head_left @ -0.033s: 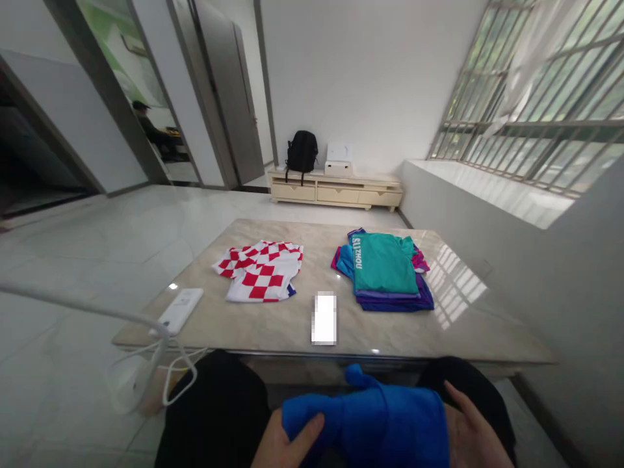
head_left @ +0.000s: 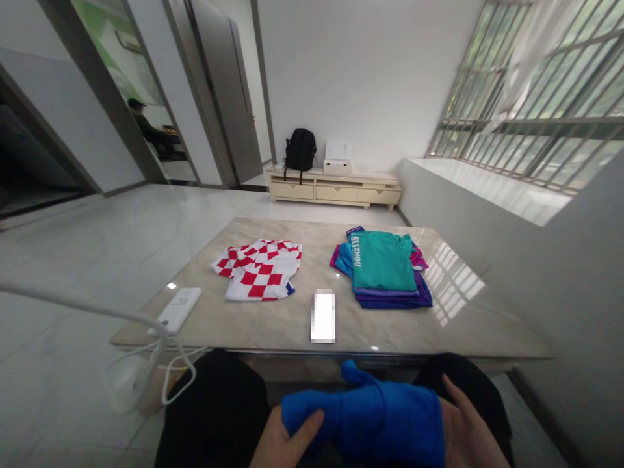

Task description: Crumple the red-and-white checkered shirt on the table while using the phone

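Observation:
A folded bright blue garment (head_left: 390, 416) is held over my lap, a narrow rolled bit sticking up at its top edge. My left hand (head_left: 287, 439) grips its left end, thumb lying on top and fingers hidden beneath the cloth. At the right end, my right hand (head_left: 470, 426) rests against the fabric with its thumb stretched out and away; its other fingers are mostly hidden behind the cloth. On the table in front lie a red-and-white checkered shirt (head_left: 262, 276) at the left and a stack of folded clothes topped by a teal shirt (head_left: 385, 260) at the right.
The stone-topped table (head_left: 302, 250) stands just beyond my knees. A blurred-out white rectangle (head_left: 323, 316) lies near its front edge. At its left are a white power strip (head_left: 179, 311) and a white cable (head_left: 180, 383). A backpack (head_left: 301, 149) sits on a low cabinet (head_left: 336, 190).
The view has shifted very slightly. The right end of the blue garment sits a touch further left, along with my right hand; both hands keep the same pose.

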The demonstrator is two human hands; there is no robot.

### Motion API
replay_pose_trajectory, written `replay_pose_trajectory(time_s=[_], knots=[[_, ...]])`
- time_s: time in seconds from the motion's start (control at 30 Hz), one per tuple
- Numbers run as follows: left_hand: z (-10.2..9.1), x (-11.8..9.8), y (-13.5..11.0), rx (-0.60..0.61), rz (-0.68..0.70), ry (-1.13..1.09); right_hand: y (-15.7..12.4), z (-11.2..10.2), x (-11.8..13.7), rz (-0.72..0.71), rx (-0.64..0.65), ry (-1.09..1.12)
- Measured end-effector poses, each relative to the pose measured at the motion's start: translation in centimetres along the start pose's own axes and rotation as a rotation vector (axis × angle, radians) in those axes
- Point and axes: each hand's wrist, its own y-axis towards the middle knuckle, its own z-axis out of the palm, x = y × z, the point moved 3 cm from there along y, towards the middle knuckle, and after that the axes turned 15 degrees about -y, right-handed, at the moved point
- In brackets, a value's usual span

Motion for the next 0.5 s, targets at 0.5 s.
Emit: replay_pose_trajectory(time_s=[0.5], knots=[[-1.2,-1.0,0.2,-0.064,0.008,0.053,2.9,0.4,-0.4,-0.272,-0.307,-0.284]])
